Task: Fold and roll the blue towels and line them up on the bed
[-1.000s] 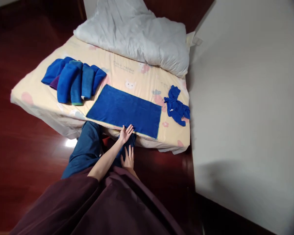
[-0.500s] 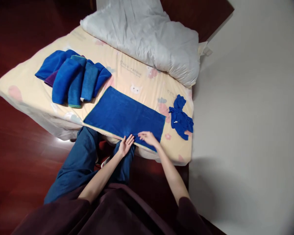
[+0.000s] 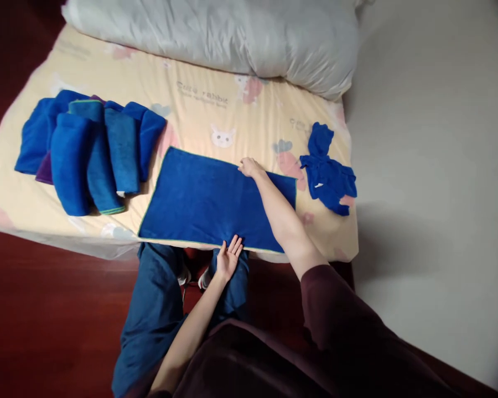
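Observation:
A blue towel (image 3: 203, 193) with thin green edging lies spread flat along the near side of the bed. My left hand (image 3: 229, 260) rests palm up at the middle of its near edge, fingers stretched out and a little apart. Small creases fan out in the cloth just beyond those fingertips. Across the towel, my right hand (image 3: 251, 167) is at the far edge, its fingers curled and closed on the cloth there; the fingertips are partly hidden.
Several folded blue towels (image 3: 70, 166) overlap at the left of the bed (image 3: 199, 124). A small blue hooded garment (image 3: 330, 171) lies at the right, near the wall (image 3: 431, 166). A thick grey-white quilt (image 3: 216, 38) is heaped along the far side.
My right hand has moved from above the near part of the towel to its far edge and closed there. The left hand stays at the near edge. The view has shifted closer.

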Tool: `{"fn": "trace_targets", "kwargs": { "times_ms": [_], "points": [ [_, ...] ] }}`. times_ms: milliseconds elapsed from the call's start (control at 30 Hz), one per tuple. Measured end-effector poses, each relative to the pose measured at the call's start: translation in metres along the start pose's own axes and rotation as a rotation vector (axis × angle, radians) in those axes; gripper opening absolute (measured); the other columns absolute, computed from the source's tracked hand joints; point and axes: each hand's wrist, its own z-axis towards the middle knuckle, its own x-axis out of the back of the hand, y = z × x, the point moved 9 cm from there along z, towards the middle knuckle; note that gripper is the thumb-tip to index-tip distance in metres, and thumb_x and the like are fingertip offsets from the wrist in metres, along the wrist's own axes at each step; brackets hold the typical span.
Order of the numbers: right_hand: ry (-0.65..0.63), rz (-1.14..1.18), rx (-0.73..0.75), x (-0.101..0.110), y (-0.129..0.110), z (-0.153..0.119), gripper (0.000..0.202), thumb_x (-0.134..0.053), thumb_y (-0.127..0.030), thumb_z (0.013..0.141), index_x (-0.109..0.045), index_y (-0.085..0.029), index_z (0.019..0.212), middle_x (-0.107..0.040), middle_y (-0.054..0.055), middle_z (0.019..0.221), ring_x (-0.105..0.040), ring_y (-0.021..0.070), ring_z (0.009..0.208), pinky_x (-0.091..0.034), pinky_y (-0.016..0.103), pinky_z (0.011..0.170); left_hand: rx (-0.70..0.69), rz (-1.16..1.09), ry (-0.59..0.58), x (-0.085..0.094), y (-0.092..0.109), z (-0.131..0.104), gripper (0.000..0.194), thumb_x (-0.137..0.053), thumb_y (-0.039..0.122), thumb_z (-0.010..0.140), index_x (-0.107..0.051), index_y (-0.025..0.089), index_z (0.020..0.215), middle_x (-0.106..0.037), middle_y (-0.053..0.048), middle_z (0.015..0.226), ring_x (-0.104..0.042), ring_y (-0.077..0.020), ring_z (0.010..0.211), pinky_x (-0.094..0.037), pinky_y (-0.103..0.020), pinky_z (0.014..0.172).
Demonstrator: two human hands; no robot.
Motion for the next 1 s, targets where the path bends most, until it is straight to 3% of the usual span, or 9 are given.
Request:
{"fn": "trace_targets", "kwargs": {
  "times_ms": [133, 267, 467, 767, 900, 1000],
  "points": [
    [-0.011, -0.053, 0.006, 0.004, 0.002, 0.010, 0.035, -0.071, -0.027, 0.097, -0.069, 0.002, 0.117, -0.066, 0.014, 0.129, -0.064, 0.0252, 0.126, -0.045, 0.044, 0.112, 0.032, -0.029, 0.046, -0.003, 0.000, -0.004, 0.041, -0.040, 0.036, 0.107, -0.072, 0.016, 0.124, -0.059, -0.012, 0.151, -0.045, -0.0239, 0.149, -0.042, -0.039, 0.123],
    [0.014, -0.021, -0.026, 0.014, 0.007, 0.014, 0.020, -0.071, -0.031, 0.097, -0.074, -0.012, 0.103, -0.074, 0.009, 0.105, -0.073, 0.0210, 0.098, -0.057, 0.032, 0.093, 0.034, -0.131, 0.115, -0.006, 0.001, -0.009, 0.039, -0.044, 0.033, 0.107, -0.068, 0.014, 0.132, -0.059, -0.015, 0.150, -0.051, -0.0241, 0.144, -0.044, -0.039, 0.121],
    [0.052, 0.223, -0.061, 0.030, 0.013, 0.017, 0.022, -0.066, -0.022, 0.095, -0.067, -0.018, 0.117, -0.067, 0.001, 0.065, -0.064, 0.0154, 0.057, -0.051, 0.023, 0.058, 0.033, -0.187, 0.165, -0.011, 0.002, -0.015, 0.040, -0.044, 0.032, 0.107, -0.065, 0.016, 0.137, -0.059, -0.014, 0.150, -0.056, -0.0223, 0.140, -0.046, -0.036, 0.119],
    [0.101, 0.394, -0.101, 0.030, 0.031, 0.028, 0.022, -0.072, -0.012, 0.087, -0.061, -0.018, 0.104, -0.060, -0.005, 0.058, -0.055, 0.0101, 0.046, -0.045, 0.017, 0.051, -0.004, -0.114, 0.219, -0.003, 0.003, -0.014, 0.034, -0.046, 0.030, 0.106, -0.076, 0.014, 0.112, -0.064, -0.014, 0.144, -0.059, -0.0233, 0.137, -0.050, -0.033, 0.114],
    [0.091, 0.545, -0.120, 0.029, 0.030, 0.020, 0.021, -0.074, -0.011, 0.085, -0.057, -0.019, 0.096, -0.056, -0.006, 0.055, -0.058, 0.0108, 0.047, -0.047, 0.017, 0.048, -0.053, -0.031, 0.227, -0.007, 0.006, -0.020, 0.034, -0.048, 0.031, 0.105, -0.077, 0.015, 0.106, -0.066, -0.015, 0.141, -0.063, -0.0223, 0.133, -0.051, -0.033, 0.112],
    [0.116, 0.639, -0.086, 0.043, 0.022, 0.009, 0.022, -0.072, -0.007, 0.085, -0.055, -0.020, 0.091, -0.056, -0.006, 0.055, -0.060, 0.0119, 0.048, -0.048, 0.017, 0.046, -0.104, 0.078, 0.217, -0.015, 0.015, -0.031, 0.032, -0.052, 0.033, 0.103, -0.078, 0.014, 0.103, -0.068, -0.017, 0.137, -0.068, -0.0211, 0.124, -0.051, -0.032, 0.108]
  ]
}}
